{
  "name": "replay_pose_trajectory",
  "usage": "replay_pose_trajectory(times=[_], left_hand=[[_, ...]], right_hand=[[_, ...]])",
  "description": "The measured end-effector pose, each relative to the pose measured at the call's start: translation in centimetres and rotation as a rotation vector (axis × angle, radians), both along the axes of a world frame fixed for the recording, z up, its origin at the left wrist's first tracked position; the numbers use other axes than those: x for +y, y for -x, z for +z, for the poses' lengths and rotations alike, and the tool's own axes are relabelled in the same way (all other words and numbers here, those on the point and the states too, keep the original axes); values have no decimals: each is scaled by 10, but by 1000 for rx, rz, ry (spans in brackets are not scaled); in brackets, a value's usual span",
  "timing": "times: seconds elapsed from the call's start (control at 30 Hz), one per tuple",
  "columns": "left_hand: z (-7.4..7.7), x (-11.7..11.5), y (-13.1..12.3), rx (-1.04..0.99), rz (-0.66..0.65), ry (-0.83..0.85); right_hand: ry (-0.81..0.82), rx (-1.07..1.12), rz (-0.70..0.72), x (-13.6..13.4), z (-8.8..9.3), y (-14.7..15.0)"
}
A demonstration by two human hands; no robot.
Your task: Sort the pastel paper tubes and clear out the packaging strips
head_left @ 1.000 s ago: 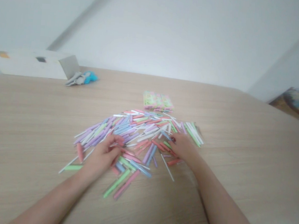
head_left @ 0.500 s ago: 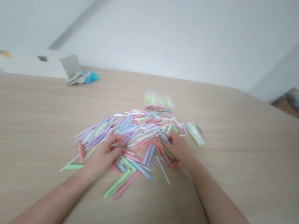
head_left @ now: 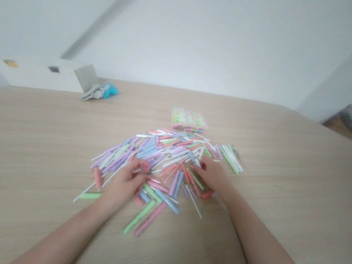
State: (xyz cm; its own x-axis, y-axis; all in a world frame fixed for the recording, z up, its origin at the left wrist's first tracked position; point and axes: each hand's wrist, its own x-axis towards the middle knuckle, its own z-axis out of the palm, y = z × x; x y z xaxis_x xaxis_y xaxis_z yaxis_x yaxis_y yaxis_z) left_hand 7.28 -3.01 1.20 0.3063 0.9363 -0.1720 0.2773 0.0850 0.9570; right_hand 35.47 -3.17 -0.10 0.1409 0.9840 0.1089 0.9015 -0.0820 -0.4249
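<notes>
A wide pile of thin pastel sticks in purple, white, green, blue and red lies across the middle of the table. My left hand rests at the pile's left front, its fingers curved and apart beside some pink sticks, with nothing visible between them. At the pile's right side, my right hand has thumb and fingers pinched near a blue stick; whatever is between the fingertips is too blurred to tell. A green stick and a pink one lie nearest me.
Behind the pile sits a stack of small green and pink packs. A long white box stands at the back left, with grey and blue gloves beside it. A wall rises behind the wooden table.
The whole view has shifted slightly, so everything appears a little farther right. Both hands keep nearly the same place over the sticks.
</notes>
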Motion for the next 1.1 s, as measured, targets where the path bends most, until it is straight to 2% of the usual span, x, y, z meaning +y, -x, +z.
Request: replay_pose_trajectory(times=[0.2,0.43,0.63,0.73,0.9,0.97,1.03,1.1], left_hand=[[-2,1,1,-17,4,-15],[-2,1,2,19,7,-11],[1,0,0,-24,4,22],[4,-2,-1,-20,-2,17],[3,0,1,5,-9,-8],[5,-2,1,55,0,-118],[10,-11,-2,129,-53,-373],[16,-31,-12,191,-268,-687]], right_hand=[[-66,76,35,4,3,-4],[-56,303,-39,5,12,-6],[-59,488,-87,7,10,1],[-79,482,-84,7,8,2],[-141,346,-46,8,4,1],[-157,292,-22,9,2,1],[-162,252,-2,10,-1,1],[-160,226,4,11,-3,2]])
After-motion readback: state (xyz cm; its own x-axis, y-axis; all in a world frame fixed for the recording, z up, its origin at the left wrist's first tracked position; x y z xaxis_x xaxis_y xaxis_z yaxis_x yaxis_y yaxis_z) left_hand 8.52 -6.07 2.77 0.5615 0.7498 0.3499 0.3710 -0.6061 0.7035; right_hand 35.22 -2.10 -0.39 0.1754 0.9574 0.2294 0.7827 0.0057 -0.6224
